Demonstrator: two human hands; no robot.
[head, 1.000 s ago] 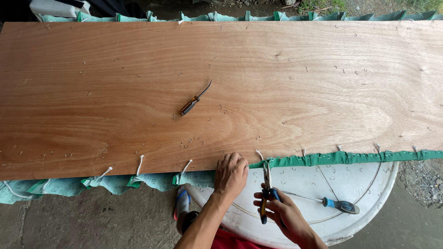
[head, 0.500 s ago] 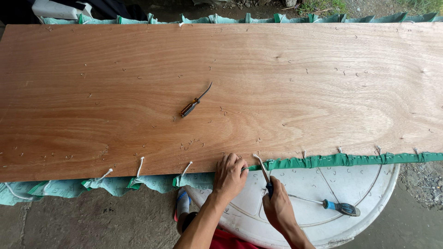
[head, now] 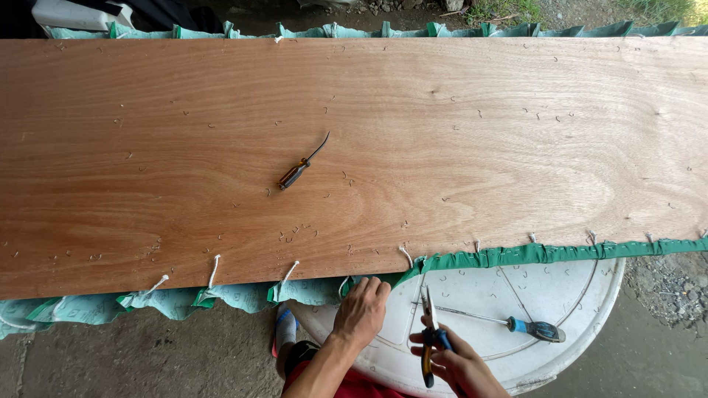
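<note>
Plywood board [head: 457,147] edge under left hand [head: 361,309]; right hand [head: 453,361] grips pliers [head: 429,335]

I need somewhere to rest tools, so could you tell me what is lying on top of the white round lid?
A blue-handled screwdriver lies on the white round lid. The wooden board and green fabric edging cover its far part.

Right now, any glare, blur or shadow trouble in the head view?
Head view: even daylight, soft sheen on the plywood board, no hard glare; sharp throughout; left hand at the board's edge and right hand holding pliers are crisp; slight wide-angle bowing along the edges.
</note>
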